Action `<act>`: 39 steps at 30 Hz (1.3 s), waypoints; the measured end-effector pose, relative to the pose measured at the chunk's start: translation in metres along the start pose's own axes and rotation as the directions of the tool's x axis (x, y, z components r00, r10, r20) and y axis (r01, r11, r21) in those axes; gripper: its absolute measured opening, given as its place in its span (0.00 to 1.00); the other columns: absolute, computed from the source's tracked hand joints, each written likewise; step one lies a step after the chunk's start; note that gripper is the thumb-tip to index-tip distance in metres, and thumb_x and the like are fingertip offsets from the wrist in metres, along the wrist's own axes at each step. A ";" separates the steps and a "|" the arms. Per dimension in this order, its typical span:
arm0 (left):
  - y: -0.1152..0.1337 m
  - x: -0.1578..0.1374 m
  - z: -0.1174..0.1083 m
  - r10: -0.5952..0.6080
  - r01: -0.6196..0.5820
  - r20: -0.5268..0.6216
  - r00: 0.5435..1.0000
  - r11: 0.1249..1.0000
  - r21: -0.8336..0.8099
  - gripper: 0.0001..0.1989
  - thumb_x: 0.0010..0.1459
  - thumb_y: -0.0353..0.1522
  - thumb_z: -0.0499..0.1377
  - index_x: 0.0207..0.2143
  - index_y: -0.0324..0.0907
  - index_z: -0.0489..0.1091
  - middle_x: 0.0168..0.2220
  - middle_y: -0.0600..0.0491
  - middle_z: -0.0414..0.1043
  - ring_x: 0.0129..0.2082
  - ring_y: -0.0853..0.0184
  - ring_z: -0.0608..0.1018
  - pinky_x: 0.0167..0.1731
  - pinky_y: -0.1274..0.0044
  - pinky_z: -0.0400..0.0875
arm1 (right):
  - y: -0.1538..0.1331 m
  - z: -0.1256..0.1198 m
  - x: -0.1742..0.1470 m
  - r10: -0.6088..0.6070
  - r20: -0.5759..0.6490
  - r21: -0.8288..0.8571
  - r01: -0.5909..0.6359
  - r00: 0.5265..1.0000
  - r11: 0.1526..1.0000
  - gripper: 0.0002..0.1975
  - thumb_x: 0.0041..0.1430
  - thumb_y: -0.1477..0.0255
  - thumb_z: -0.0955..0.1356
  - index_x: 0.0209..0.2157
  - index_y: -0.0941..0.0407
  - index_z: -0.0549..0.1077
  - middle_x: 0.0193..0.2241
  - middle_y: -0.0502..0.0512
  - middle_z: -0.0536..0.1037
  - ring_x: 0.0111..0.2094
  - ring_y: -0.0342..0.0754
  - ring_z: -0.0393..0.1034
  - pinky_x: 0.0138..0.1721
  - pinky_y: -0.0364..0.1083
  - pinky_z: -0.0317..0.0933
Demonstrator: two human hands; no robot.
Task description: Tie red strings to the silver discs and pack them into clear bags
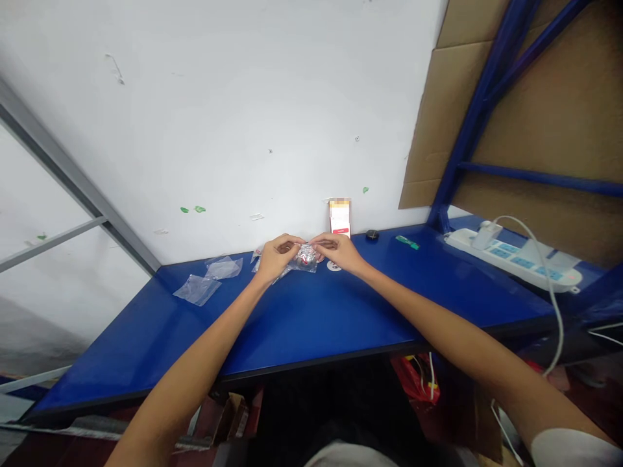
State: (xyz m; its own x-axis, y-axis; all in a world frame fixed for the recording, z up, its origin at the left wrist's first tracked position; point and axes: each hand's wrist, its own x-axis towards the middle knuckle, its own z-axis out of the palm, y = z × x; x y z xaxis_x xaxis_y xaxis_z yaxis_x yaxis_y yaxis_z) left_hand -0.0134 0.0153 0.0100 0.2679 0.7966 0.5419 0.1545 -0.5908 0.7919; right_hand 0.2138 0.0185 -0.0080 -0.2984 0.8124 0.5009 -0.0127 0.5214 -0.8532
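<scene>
Between my hands hangs a small clear plastic bag point(306, 261) with something silver and red inside; its exact contents are too small to name. My left hand point(279, 256) pinches the bag's top edge on the left. On the right side, my right hand point(337, 249) grips the same edge with thumb and fingers. A round white sticker-like disc point(333, 266) lies on the table just under my right hand. More clear packaging is partly hidden behind my left hand.
Clear plastic bags point(197, 289) lie at the left of the blue table point(321, 324). A phone-like screen point(340, 217) leans on the wall. Farther right are a black round object point(372, 235), a green tool point(407, 242) and a white power strip point(516, 259) with a cable.
</scene>
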 end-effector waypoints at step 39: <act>-0.001 0.000 0.000 -0.114 0.097 0.129 0.985 0.987 0.130 0.17 0.65 0.46 0.63 0.42 0.41 0.79 0.38 0.49 0.81 0.32 0.63 0.80 0.34 0.73 0.75 | 0.001 0.001 0.001 -0.081 0.042 -0.264 0.090 0.996 0.960 0.11 0.66 0.64 0.71 0.43 0.54 0.84 0.35 0.56 0.85 0.35 0.51 0.80 0.41 0.49 0.74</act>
State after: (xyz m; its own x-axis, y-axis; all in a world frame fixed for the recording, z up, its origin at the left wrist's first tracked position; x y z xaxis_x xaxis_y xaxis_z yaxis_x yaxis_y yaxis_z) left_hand -0.0135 0.0152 0.0092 0.3685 0.8355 0.4076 0.3019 -0.5223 0.7976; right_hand 0.2128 0.0196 -0.0085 -0.3364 0.7555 0.5622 0.2133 0.6426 -0.7359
